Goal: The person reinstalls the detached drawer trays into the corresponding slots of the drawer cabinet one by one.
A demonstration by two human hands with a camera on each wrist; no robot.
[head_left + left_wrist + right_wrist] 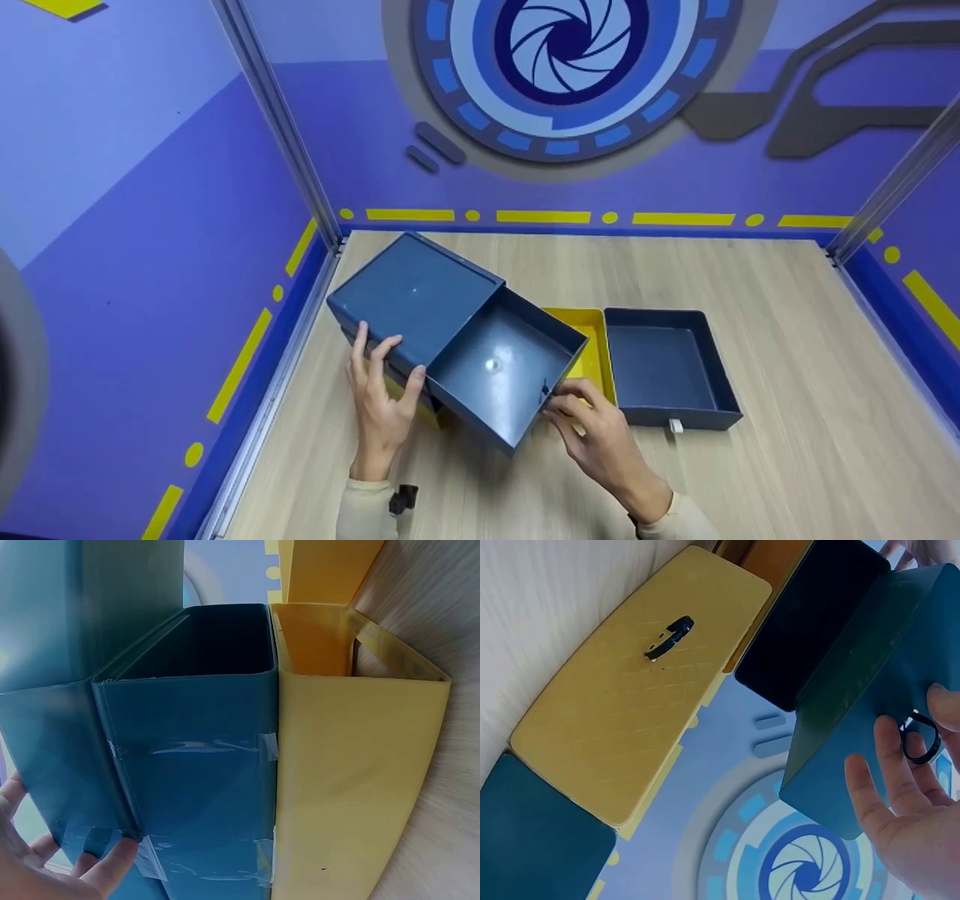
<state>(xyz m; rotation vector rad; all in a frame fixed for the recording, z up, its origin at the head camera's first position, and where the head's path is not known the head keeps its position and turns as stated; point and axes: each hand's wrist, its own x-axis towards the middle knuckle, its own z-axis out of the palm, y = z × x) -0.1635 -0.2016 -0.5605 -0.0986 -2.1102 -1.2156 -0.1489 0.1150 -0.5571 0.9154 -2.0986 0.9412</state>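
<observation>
A stacked drawer cabinet (416, 292) stands turned at an angle on the left of the table. In the left wrist view it has two dark blue compartments and a yellow compartment (360, 765), joined with clear tape. Its top drawer (480, 390) is pulled well out, and no contents show inside. My left hand (382, 394) rests on the cabinet's near side and top edge, fingers spread. At the drawer's front, my right hand (600, 435) pinches the small black ring pull (921, 738). The thumb's exact contact is hard to see.
Right of the cabinet lie a yellow drawer (592, 356), partly hidden by the pulled-out drawer, and a dark blue drawer (660, 367) with a white tab (676, 426). Printed panels (322, 135) bound the wooden table (795, 337) at back and sides.
</observation>
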